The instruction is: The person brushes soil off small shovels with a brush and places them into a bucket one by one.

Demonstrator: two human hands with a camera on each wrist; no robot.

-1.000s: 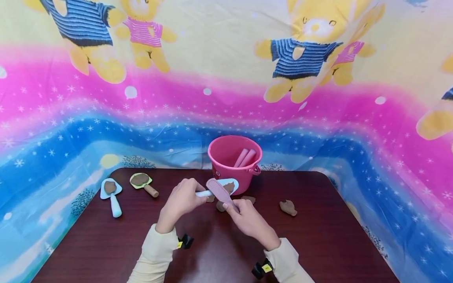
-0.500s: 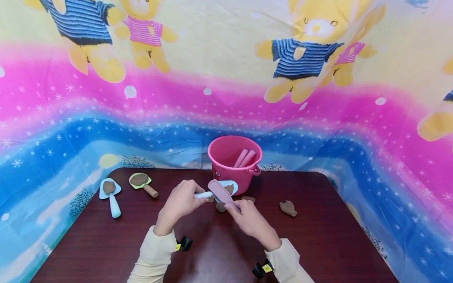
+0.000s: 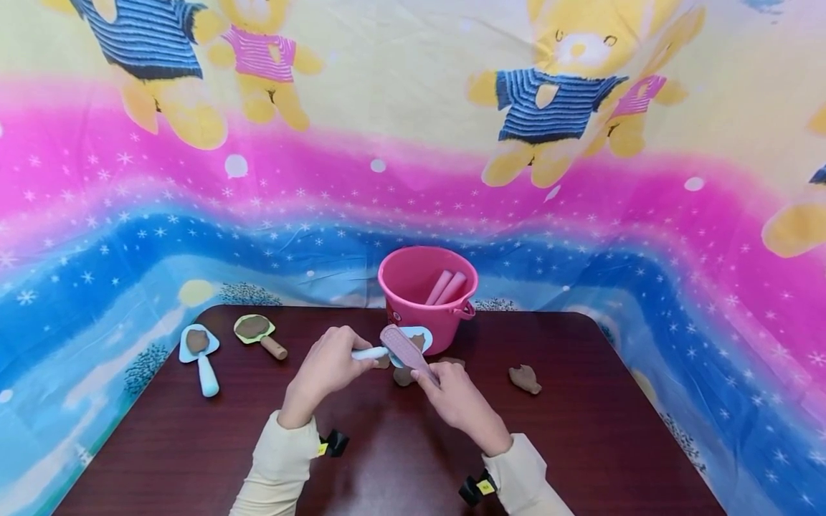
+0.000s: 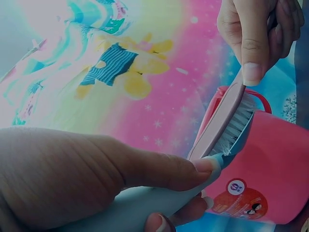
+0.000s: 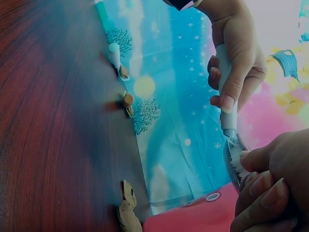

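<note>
My left hand (image 3: pixel 329 364) grips the handle of a small light-blue toy shovel (image 3: pixel 426 334), with thumb on top in the left wrist view. Brown clay (image 3: pixel 418 342) covers part of its blade. From the right, my right hand (image 3: pixel 459 401) holds a pink brush (image 3: pixel 408 351) by its handle. White bristles (image 4: pixel 236 126) face the shovel's blade and touch it in the left wrist view. Both tools are above the table, in front of the pink bucket (image 3: pixel 405 276). The brush back hides part of the blade in the head view.
Pink handles (image 3: pixel 448 288) stick up in the bucket. At the left lie another light-blue shovel (image 3: pixel 208 378) and a green one with a wooden handle (image 3: pixel 274 348), both bearing clay. Clay lumps (image 3: pixel 404 377) lie below the tools; another clay piece (image 3: pixel 525 380) is at the right.
The brush has shifted slightly to the right across the shovel's blade. Both hands keep their hold and stay almost in place.
</note>
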